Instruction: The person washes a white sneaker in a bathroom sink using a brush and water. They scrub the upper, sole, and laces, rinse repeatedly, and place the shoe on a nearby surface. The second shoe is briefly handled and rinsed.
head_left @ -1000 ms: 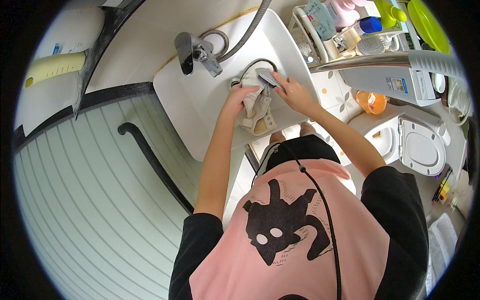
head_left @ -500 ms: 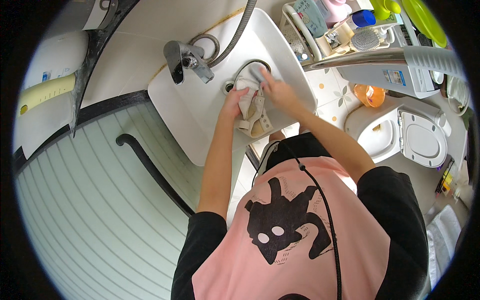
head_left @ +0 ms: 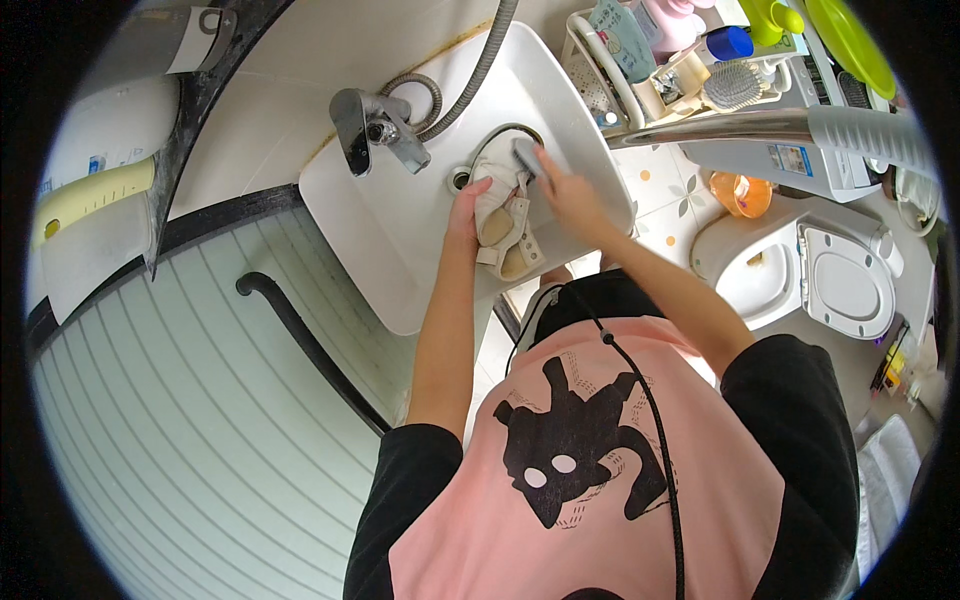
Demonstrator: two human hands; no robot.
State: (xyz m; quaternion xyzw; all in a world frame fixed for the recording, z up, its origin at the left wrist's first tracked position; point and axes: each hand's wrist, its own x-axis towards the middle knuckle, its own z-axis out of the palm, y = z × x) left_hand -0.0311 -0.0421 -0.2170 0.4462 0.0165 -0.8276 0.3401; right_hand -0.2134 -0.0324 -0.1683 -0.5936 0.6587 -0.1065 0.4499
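A white shoe (head_left: pixel 500 160) with a dark edge round its toe lies tilted in the white sink (head_left: pixel 385 235), its straps and beige inside toward me. My left hand (head_left: pixel 465 210) grips the shoe's left side, thumb on top and the other fingers mostly hidden. In my right hand (head_left: pixel 570 195) is a grey brush (head_left: pixel 526 157), set against the right side of the toe. The brush's bristles cannot be made out.
A grey faucet (head_left: pixel 378 130) and its ribbed hose (head_left: pixel 480 70) stand at the sink's far left. To the right are a metal bar (head_left: pixel 720 128), a basket of bottles with a hairbrush (head_left: pixel 733 86), and a toilet (head_left: pixel 765 265). A black handle (head_left: pixel 300 335) crosses the ribbed panel at left.
My right hand and the brush have shifted slightly right and nearer me along the shoe. The left hand keeps its grip. The whole view has moved a little.
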